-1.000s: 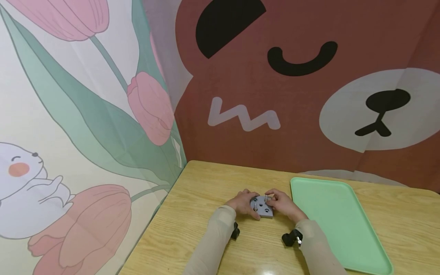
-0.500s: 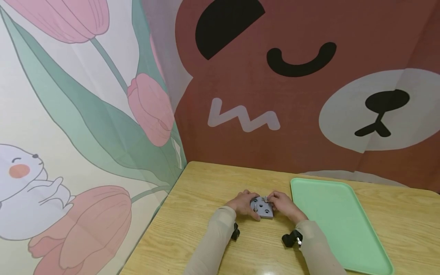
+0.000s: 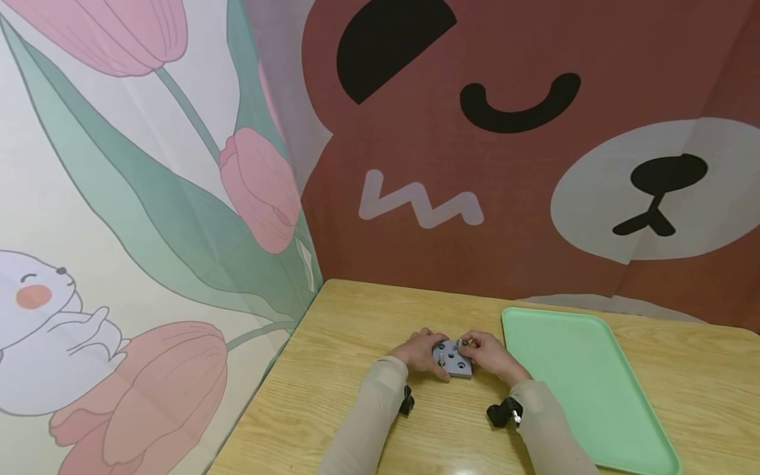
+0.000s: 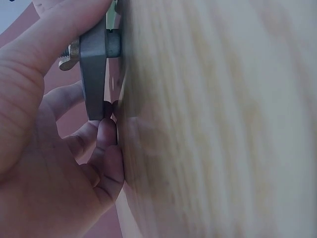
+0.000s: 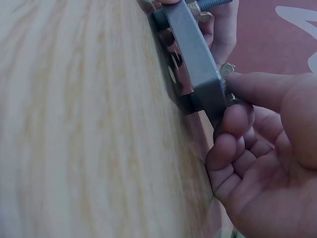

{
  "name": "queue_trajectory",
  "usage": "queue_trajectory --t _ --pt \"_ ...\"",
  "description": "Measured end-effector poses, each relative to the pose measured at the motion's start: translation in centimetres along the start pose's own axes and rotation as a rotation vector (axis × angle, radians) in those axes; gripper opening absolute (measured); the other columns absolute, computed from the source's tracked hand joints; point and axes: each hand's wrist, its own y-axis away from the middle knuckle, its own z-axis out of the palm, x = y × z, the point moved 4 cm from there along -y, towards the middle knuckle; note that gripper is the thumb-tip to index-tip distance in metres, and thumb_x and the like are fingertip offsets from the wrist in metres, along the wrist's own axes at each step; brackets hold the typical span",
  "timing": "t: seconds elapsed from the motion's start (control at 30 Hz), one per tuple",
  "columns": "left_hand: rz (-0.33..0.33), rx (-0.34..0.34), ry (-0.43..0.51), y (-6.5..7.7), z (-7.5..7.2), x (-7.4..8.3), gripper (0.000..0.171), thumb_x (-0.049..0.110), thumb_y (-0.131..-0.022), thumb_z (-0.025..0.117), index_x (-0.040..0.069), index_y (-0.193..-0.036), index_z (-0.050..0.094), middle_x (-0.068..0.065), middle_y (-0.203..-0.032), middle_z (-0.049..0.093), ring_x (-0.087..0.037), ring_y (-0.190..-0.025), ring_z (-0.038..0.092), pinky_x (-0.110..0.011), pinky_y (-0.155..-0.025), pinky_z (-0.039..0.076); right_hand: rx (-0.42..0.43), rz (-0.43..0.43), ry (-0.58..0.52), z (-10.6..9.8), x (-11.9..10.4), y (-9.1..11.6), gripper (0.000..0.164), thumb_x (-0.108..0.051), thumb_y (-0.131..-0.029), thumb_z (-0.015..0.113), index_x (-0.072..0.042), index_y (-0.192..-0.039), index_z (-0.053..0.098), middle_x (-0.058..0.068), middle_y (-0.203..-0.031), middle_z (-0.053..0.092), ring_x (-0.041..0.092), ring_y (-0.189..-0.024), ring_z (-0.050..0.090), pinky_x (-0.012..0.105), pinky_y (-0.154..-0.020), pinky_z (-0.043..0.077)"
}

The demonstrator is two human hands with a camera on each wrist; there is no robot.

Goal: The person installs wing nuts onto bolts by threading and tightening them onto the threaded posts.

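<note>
A grey metal plate with several holes lies over the wooden table, one side rounded. My left hand grips its left side, thumb at the near edge and fingers at the far edge. Near that thumb a threaded bolt stands up through the plate with a brass-coloured wing nut on it. At the far right corner my right hand pinches a second wing nut between thumb and finger. Bolt heads under the plate hold it slightly off the table, as both wrist views show.
Right of my right hand lies a light green tray on the wooden table. Behind stands a cloth with a brown bear print; a tulip-print cloth hangs along the left side. Black camera mounts sit at both wrists.
My right fingers have shifted slightly around the wing nut, drawing back a little and closing on it again. The left hand and the plate have stayed almost still.
</note>
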Motion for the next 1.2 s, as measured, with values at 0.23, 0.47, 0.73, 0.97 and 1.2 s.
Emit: queue_trajectory --t 0.23,0.47,0.73,0.97,1.2 --pt "0.005 0.002 0.008 0.04 -0.03 0.0 0.08 0.051 -0.055 0.078 0.037 -0.126 0.043 0.008 -0.109 0.039 -0.012 -0.093 0.037 -0.029 -0.072 0.037 0.001 0.028 -0.011 -0.05 -0.2 0.1 0.011 -0.011 -0.086 0.054 -0.005 -0.094 0.059 0.005 -0.069 0.049 0.016 -0.062 0.045 0.028 -0.055 0.038" --pt "0.003 0.006 0.015 0.05 0.02 -0.03 0.082 0.051 -0.053 0.078 0.037 -0.126 0.043 0.008 -0.109 0.039 -0.012 -0.092 0.037 -0.029 -0.071 0.037 -0.01 0.074 -0.137 -0.13 -0.07 0.03 0.027 -0.006 -0.093 0.033 0.004 -0.099 0.057 0.01 -0.074 0.049 0.018 -0.065 0.045 0.029 -0.058 0.04" --pt "-0.01 0.0 0.016 -0.02 0.09 -0.23 0.082 0.052 -0.054 0.077 0.039 -0.126 0.041 0.009 -0.111 0.039 -0.011 -0.094 0.037 -0.029 -0.072 0.037 -0.019 0.04 -0.069 -0.08 0.01 -0.15 0.022 -0.005 -0.086 0.044 -0.004 -0.104 0.056 0.009 -0.072 0.049 0.018 -0.06 0.043 0.03 -0.055 0.038" --pt "-0.01 -0.004 0.008 -0.06 0.06 -0.25 0.082 0.053 -0.055 0.076 0.038 -0.127 0.041 0.007 -0.113 0.039 -0.013 -0.096 0.038 -0.032 -0.071 0.039 -0.018 0.0 0.023 -0.07 -0.03 -0.15 0.03 -0.006 -0.083 0.053 -0.009 -0.113 0.056 0.006 -0.064 0.046 0.017 -0.053 0.04 0.029 -0.051 0.033" --pt "-0.012 -0.005 0.0 -0.05 0.1 -0.21 0.083 0.055 -0.054 0.075 0.04 -0.127 0.04 0.008 -0.114 0.038 -0.012 -0.097 0.038 -0.032 -0.071 0.039 -0.033 -0.024 0.039 -0.04 -0.13 -0.1 0.03 -0.009 -0.084 0.057 -0.01 -0.114 0.057 0.006 -0.064 0.047 0.016 -0.051 0.038 0.028 -0.049 0.032"
